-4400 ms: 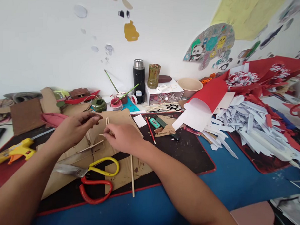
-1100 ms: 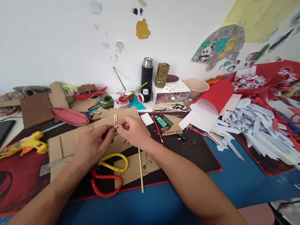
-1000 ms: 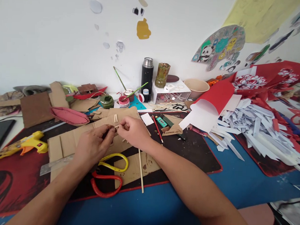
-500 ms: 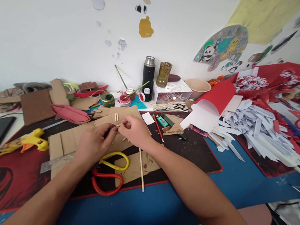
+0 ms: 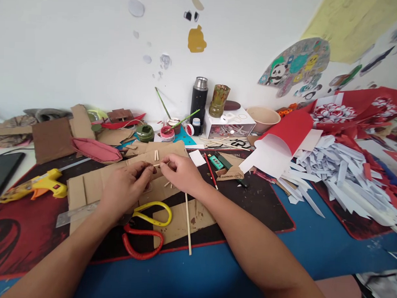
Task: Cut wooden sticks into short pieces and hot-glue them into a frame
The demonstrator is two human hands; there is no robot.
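Note:
My left hand and my right hand meet over a cardboard sheet. Between their fingertips is a short thin wooden stick, pinched from both sides. Two or three short stick pieces stand just beyond the fingers, and a few more lie below my right hand. A longer wooden stick points toward the front edge. Scissors with one yellow handle and one red handle lie under my left wrist, their blades hidden.
A yellow glue gun lies at the left. Behind are paint jars, a black bottle, a white box and a bowl. A red pencil lies right of my hands. White paper strips are heaped at the right.
The view has shifted slightly, so everything sits a little lower and further right. Both hands keep their pinch, with slightly more of the short stick showing between them.

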